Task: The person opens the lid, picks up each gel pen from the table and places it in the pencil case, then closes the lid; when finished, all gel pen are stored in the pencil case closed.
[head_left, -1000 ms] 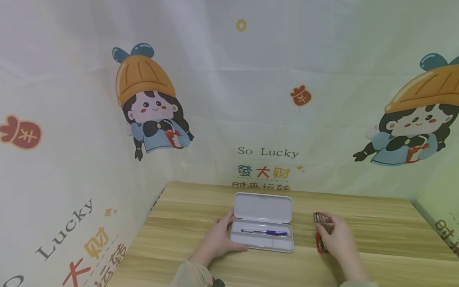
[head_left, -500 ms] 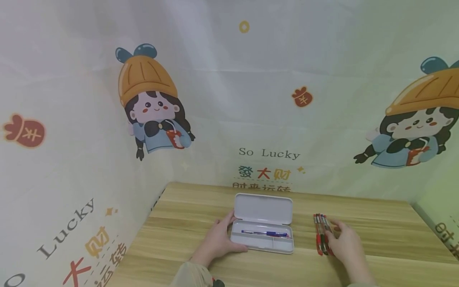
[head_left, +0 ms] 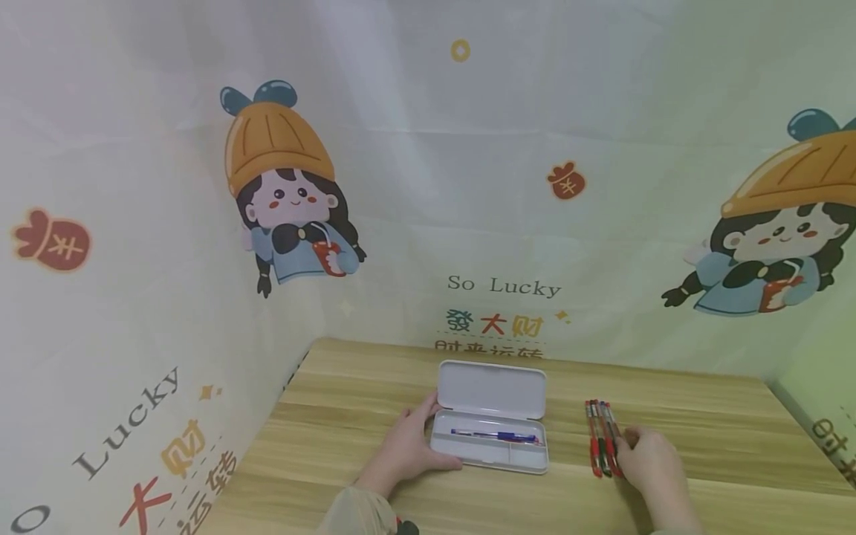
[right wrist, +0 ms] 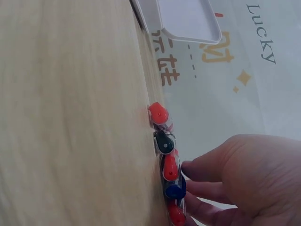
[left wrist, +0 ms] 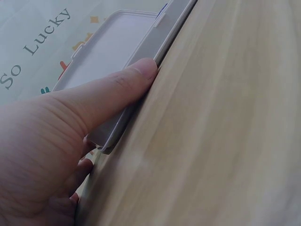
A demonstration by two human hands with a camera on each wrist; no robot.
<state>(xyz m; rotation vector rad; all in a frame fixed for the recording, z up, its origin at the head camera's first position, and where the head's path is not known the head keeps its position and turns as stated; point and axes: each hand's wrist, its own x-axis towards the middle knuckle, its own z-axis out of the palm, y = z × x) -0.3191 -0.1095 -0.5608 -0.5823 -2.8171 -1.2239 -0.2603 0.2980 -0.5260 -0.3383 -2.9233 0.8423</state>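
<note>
An open pale pencil case [head_left: 528, 458] stands on the table, its lid [head_left: 491, 390] tilted back. In its tray lies a blue-gripped pen [head_left: 515, 437]; red shows beside its right end. My left hand [head_left: 404, 449] grips the case's left end, the thumb [left wrist: 124, 84] along its front edge in the left wrist view. To the right of the case, several red, black and blue pens [head_left: 602, 438] lie side by side. At their right edge, my right hand [head_left: 652, 461] pinches a pen with curled fingers; the exact contact is partly hidden in the right wrist view.
The wood-grain table [head_left: 361, 386] meets a printed cloth backdrop [head_left: 401, 186] at its back and left edges. Bare wood lies between the case and the pens. A small dark and red item [head_left: 406, 526] shows by the left sleeve.
My right hand has loosened from the bunched pens, which now lie spread in a row. It has shifted right and toward me. My left hand has stayed on the case.
</note>
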